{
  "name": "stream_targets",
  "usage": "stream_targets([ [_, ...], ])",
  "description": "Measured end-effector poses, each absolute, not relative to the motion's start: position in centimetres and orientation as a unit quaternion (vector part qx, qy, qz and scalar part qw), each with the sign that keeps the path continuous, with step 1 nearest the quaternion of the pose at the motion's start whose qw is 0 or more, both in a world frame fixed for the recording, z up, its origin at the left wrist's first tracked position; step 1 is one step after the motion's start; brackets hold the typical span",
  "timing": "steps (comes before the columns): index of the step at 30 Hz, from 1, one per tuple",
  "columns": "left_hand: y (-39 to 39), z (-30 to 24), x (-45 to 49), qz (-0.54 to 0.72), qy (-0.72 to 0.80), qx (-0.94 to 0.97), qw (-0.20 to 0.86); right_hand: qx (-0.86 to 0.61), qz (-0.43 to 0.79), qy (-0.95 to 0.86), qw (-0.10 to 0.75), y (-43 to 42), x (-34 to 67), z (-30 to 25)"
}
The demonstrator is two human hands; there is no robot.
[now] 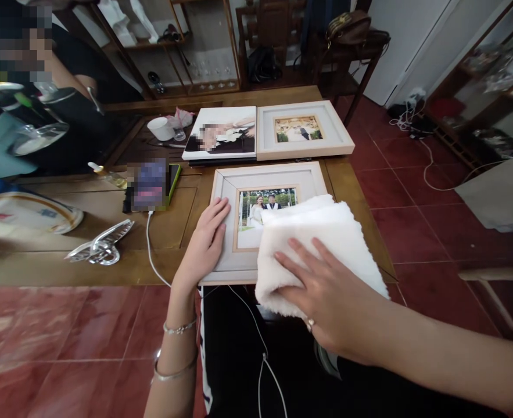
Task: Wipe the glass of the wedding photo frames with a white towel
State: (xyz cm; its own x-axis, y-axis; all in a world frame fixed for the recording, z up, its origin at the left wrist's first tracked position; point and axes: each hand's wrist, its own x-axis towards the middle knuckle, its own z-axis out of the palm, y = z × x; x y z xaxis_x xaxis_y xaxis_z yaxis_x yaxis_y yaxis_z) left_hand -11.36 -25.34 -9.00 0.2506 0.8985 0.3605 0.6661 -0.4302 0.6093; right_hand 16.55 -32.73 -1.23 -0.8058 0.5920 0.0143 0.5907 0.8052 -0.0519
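Observation:
A pale picture frame [225,264] with a photo of two people lies at the front edge of the wooden table. My left hand [206,238] rests along its left rim, fingers stretched out. Over the lower right of the frame is a folded white fluffy cloth [347,232], which hides that part of the photo. My right hand [315,278] presses on the cloth with fingers spread over it and holds its near fold. Behind are a second light wooden frame [343,139] and a white-edged photo panel [195,152], side by side.
To the left lie a clear hair claw clip [101,247], a phone [173,183] on a white cable [149,249], and a small dropper bottle [112,177]. A white cup [160,129] stands farther back. Another person [77,64] is at the far left. The table [369,238] ends just right of the frame.

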Motion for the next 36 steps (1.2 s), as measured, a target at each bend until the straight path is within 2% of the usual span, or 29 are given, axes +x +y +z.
stream_targets([
  [6, -25.1, -9.0, -11.7, 0.333, 0.498, 0.787, 0.149, -0.351, 0.032, -0.933, 0.070, -26.9, 16.5, -3.5],
  [12, -25.1, -9.1, -11.7, 0.331, 0.496, 0.789, 0.148, -0.438, 0.010, -0.892, 0.110, -17.6, 18.1, -3.2],
  [16, -25.2, -9.0, -11.7, 0.330, 0.499, 0.788, 0.147, -0.447, -0.017, -0.891, 0.072, -14.0, 18.1, -3.2],
  [20, -25.3, -8.9, -11.4, 0.337, 0.506, 0.780, 0.148, -0.411, -0.018, -0.911, 0.004, -16.1, 17.2, -3.0],
  [26, -25.5, -8.9, -11.1, 0.344, 0.513, 0.770, 0.156, -0.369, 0.059, -0.926, -0.048, -26.2, 15.8, -1.8],
  [31, -25.5, -8.9, -11.0, 0.342, 0.514, 0.770, 0.159, -0.308, 0.077, -0.948, 0.010, -31.5, 15.5, -1.3],
  [36, -25.4, -8.8, -11.2, 0.332, 0.513, 0.775, 0.161, -0.301, 0.082, -0.950, 0.003, -30.3, 15.1, -1.8],
])
